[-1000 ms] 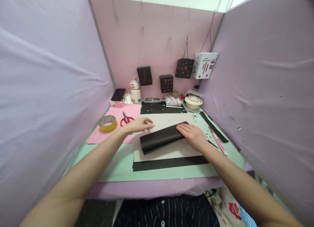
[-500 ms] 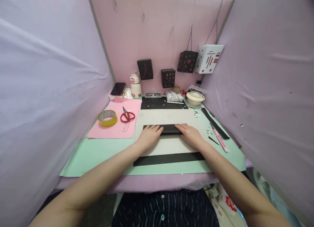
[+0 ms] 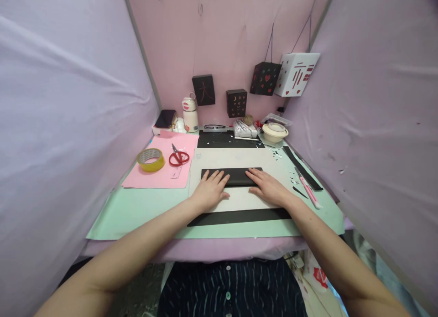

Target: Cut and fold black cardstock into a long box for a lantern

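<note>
A folded black paper piece (image 3: 236, 177) lies flat on the white board (image 3: 226, 202) at the middle of the table. My left hand (image 3: 210, 193) rests with spread fingers on its left end, the thumb on the board just below it. On the right end lie the fingers of my right hand (image 3: 267, 188), also apart, with the thumb near the lower edge. Both hands press from above and grip nothing. A long black strip (image 3: 239, 216) lies along the board's near edge, partly hidden by my right forearm.
Yellow tape (image 3: 150, 160) and red scissors (image 3: 179, 157) lie on pink paper (image 3: 160, 182) at left. A pink craft knife (image 3: 310, 192), a black strip (image 3: 301, 167) and scraps are at right. Behind stand a bottle (image 3: 190, 116) and bowl (image 3: 274, 132); decorated boxes (image 3: 266, 79) hang above.
My thumbs have spread away from the fingers, and more of the black piece's top face shows. The whole view has shifted slightly, with the table higher in the frame.
</note>
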Tool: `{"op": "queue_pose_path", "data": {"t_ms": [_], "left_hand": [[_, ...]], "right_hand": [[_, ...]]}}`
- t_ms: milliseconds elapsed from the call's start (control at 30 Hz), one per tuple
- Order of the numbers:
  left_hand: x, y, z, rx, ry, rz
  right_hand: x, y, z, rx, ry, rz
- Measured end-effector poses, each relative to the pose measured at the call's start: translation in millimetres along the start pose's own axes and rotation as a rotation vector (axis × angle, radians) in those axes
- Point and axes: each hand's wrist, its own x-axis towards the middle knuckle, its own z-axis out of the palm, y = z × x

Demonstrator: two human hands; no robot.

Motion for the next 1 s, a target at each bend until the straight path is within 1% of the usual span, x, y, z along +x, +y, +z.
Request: {"op": "queue_pose_path", "data": {"t_ms": [100,167,233,333,400,567,700,800,900,1000], "left_hand": [[-5,2,-1.3,0.014,-0.042,0.011],[-6,3,-2.1,0.018,-0.059,0.008],[-7,5,-2.8,0.022,-0.066,-0.001],[-6,7,-4.3,0.013,-0.08,-0.016],[-6,8,-5.2,-0.005,-0.091,-0.027],[-6,7,-3.2,-0.05,-0.104,-0.045],[-6,4,1.0,-0.071,-0.104,-0.041],[-4,4,-0.6,-0.071,-0.098,-0.036],[-1,3,-6.3,-0.083,-0.066,-0.032],[4,0,-8.5,-0.089,-0.003,-0.064]], "right_hand": [[0,-6,-3,-0.074,0.033,0.01],[0,-15,-6,-0.116,0.08,0.02],[1,-27,-8,-0.123,0.1,-0.005],[3,-43,-5,-0.083,0.05,-0.062],[5,-47,-1,-0.056,0.005,-0.066],[6,-45,6,-0.035,-0.042,-0.057],[6,-44,6,-0.021,-0.062,-0.059],[6,-44,5,-0.003,-0.078,-0.051],[6,-44,4,0.022,-0.092,-0.045],[6,-45,3,0.037,-0.103,-0.042]]}}
